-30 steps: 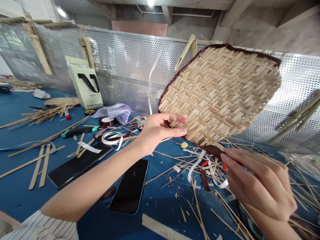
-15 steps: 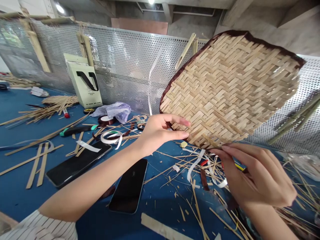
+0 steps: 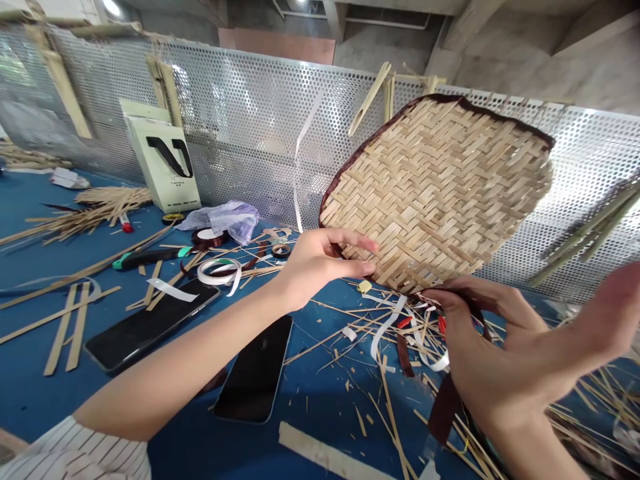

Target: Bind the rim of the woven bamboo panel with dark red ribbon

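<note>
A woven bamboo panel (image 3: 440, 187) is held up, tilted, above the table. Dark brown ribbon borders its left and top edges, while bare strip ends show along the right side. My left hand (image 3: 325, 267) pinches the panel's lower left edge between thumb and fingers. At the bottom edge, my right hand (image 3: 505, 347) has its thumb and forefinger closed on the brown ribbon, with its other fingers raised to the right. A loose tail of that brown ribbon (image 3: 444, 408) hangs below the right hand. The fingertips partly hide where ribbon and panel meet.
Two phones (image 3: 255, 373) lie on the blue table (image 3: 185, 453) near my left forearm. Further left are a white tape roll (image 3: 219, 272), a green-black cutter (image 3: 150, 257) and a pale paper bag (image 3: 170, 167). Bamboo strips and scraps litter the surface before a perforated metal screen (image 3: 240, 133).
The panel's top has dropped and leaned away. My right hand has turned and spread its outer fingers, and the hanging ribbon tail shows more. My left hand keeps its grip.
</note>
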Demonstrator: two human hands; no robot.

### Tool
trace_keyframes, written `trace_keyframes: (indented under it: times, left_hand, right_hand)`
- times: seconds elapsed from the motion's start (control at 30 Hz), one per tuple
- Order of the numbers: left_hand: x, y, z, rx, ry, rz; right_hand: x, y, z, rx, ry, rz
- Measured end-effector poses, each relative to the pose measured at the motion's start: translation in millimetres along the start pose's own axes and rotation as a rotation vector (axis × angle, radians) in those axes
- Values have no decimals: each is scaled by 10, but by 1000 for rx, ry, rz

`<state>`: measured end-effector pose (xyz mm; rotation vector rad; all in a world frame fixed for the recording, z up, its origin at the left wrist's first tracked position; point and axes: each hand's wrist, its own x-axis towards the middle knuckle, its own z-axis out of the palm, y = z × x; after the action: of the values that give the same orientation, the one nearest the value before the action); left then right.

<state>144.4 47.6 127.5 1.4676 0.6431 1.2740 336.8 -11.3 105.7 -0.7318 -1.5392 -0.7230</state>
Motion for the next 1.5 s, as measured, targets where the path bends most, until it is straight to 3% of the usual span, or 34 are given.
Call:
trace_keyframes:
  times: [0.43, 0.7, 0.97, 1.17, 1.4, 1.5]
  left_hand:
    - [11, -52, 15, -28, 1, -23]
    - [22, -106, 27, 14, 32, 1]
    - [59, -141, -2, 55, 10, -31]
    - [64, -139, -3, 74, -2, -52]
    - [51, -157, 18, 93, -25, -58]
    - [46, -153, 22, 104, -27, -50]
  right_hand:
    - [42, -151, -43, -31, 2, 238]
    - [107, -126, -34, -105, 0, 245]
    - [157, -58, -132, -365, -149, 175]
    - [108, -122, -163, -359, -285, 299]
    - [90, -151, -183, -386, -306, 374]
    - [121, -165, -195, -451, -325, 340]
